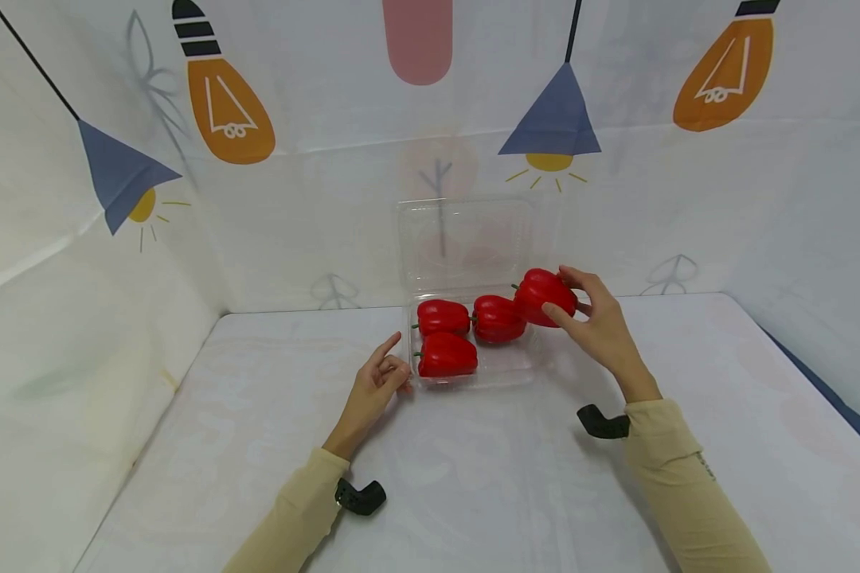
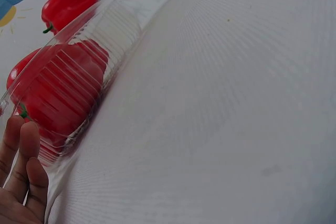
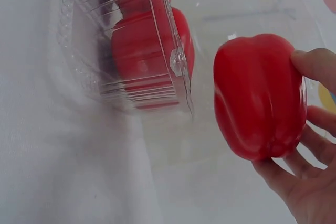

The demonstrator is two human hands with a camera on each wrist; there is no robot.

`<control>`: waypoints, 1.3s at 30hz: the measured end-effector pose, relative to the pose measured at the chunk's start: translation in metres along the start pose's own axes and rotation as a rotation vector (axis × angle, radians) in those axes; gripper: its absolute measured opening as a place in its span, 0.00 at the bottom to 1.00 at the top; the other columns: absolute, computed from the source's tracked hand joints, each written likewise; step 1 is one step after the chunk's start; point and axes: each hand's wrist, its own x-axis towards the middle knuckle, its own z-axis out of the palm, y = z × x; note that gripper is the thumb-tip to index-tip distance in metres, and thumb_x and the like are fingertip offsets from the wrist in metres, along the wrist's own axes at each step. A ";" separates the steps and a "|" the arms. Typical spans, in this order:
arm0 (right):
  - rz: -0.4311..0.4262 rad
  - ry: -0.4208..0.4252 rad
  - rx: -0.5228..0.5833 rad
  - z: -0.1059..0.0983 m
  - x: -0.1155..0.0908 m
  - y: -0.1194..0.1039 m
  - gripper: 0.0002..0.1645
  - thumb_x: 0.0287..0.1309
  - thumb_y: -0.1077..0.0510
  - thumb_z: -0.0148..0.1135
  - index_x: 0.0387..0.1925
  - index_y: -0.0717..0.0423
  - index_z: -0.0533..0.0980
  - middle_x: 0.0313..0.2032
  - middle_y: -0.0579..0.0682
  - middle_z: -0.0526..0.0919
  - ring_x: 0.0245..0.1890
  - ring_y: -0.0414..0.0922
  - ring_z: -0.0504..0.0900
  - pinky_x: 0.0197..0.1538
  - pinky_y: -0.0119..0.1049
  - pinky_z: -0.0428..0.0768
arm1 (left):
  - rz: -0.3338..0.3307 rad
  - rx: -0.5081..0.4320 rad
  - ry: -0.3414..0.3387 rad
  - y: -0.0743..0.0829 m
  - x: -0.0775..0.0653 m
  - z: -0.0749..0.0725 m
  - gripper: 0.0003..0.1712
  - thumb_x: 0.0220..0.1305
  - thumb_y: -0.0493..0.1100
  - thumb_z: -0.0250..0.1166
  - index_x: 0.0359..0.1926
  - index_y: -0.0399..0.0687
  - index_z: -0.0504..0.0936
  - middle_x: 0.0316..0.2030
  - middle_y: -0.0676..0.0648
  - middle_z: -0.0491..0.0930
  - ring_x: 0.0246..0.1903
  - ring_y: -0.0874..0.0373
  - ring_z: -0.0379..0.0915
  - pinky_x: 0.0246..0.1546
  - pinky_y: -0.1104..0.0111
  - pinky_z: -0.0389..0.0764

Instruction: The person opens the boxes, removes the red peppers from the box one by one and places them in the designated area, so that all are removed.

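My right hand (image 1: 598, 330) grips a red bell pepper (image 3: 260, 98) between thumb and fingers. In the head view this pepper is raised over the right part of a clear plastic clamshell box (image 1: 505, 376). Inside the box lie three more red bell peppers: one at the front left (image 1: 447, 355), one behind it (image 1: 442, 317) and one in the back middle (image 1: 498, 319). By the box's left wall, my left hand (image 1: 378, 387) has its index finger extended and holds nothing. Its fingertips (image 2: 30, 137) are close to the wall; whether they touch it I cannot tell.
The box's clear lid (image 1: 466, 243) stands raised at the back, near the printed cloth backdrop (image 1: 315, 199). A white cloth covers the table (image 1: 473, 493). Black curved wrist mounts (image 1: 361, 498) stick out from both sleeves.
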 end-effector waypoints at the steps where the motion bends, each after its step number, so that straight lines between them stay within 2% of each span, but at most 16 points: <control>1: 0.013 0.001 0.002 0.000 0.000 0.000 0.39 0.56 0.55 0.65 0.68 0.49 0.61 0.62 0.53 0.68 0.61 0.52 0.67 0.56 0.58 0.75 | 0.003 0.002 0.001 0.000 0.000 0.000 0.36 0.66 0.34 0.58 0.71 0.37 0.54 0.34 0.39 0.75 0.28 0.58 0.77 0.37 0.71 0.82; 8: 0.048 0.021 0.008 -0.001 0.002 0.006 0.37 0.57 0.52 0.65 0.67 0.49 0.63 0.62 0.53 0.67 0.60 0.51 0.66 0.56 0.59 0.74 | -0.018 0.011 0.001 0.001 0.001 0.000 0.36 0.66 0.35 0.58 0.71 0.40 0.54 0.35 0.38 0.75 0.28 0.60 0.76 0.37 0.74 0.82; 15: 0.070 0.046 0.013 -0.001 0.002 0.012 0.37 0.58 0.52 0.63 0.67 0.50 0.62 0.62 0.54 0.66 0.61 0.52 0.65 0.57 0.59 0.73 | -0.009 0.004 0.001 0.002 0.001 0.000 0.36 0.66 0.35 0.58 0.71 0.38 0.54 0.34 0.41 0.75 0.28 0.59 0.76 0.37 0.73 0.82; 24: 0.133 0.109 0.003 -0.002 0.003 0.023 0.37 0.59 0.49 0.61 0.67 0.57 0.62 0.62 0.58 0.65 0.61 0.55 0.65 0.57 0.61 0.72 | -0.017 0.016 -0.005 0.002 0.000 0.000 0.35 0.66 0.34 0.57 0.71 0.37 0.54 0.36 0.30 0.73 0.28 0.59 0.77 0.37 0.73 0.82; 29: 0.164 0.131 0.006 -0.002 0.002 0.029 0.38 0.60 0.48 0.60 0.67 0.56 0.61 0.63 0.59 0.64 0.61 0.57 0.65 0.57 0.62 0.72 | -0.027 0.006 -0.001 0.002 0.000 0.000 0.36 0.66 0.35 0.58 0.71 0.39 0.54 0.35 0.38 0.75 0.28 0.60 0.76 0.37 0.74 0.82; 34: 0.204 0.152 0.017 -0.001 0.001 0.039 0.37 0.60 0.47 0.59 0.67 0.54 0.60 0.63 0.57 0.65 0.61 0.55 0.65 0.58 0.59 0.72 | -0.009 0.002 -0.005 0.002 0.000 0.000 0.36 0.66 0.35 0.58 0.71 0.38 0.53 0.33 0.47 0.76 0.28 0.60 0.77 0.37 0.74 0.82; 36: 0.224 0.159 0.011 -0.001 0.000 0.044 0.37 0.60 0.46 0.59 0.66 0.54 0.60 0.63 0.56 0.65 0.61 0.54 0.64 0.58 0.58 0.72 | -0.008 -0.001 -0.005 0.001 0.000 0.000 0.36 0.66 0.35 0.58 0.71 0.38 0.53 0.33 0.46 0.76 0.27 0.59 0.77 0.36 0.73 0.82; 39: 0.239 0.162 -0.002 0.001 -0.002 0.050 0.37 0.60 0.46 0.59 0.66 0.56 0.60 0.62 0.58 0.66 0.61 0.55 0.64 0.58 0.59 0.72 | -0.016 0.002 -0.004 0.000 0.000 -0.001 0.36 0.66 0.36 0.58 0.71 0.39 0.53 0.34 0.40 0.75 0.27 0.59 0.77 0.37 0.74 0.82</control>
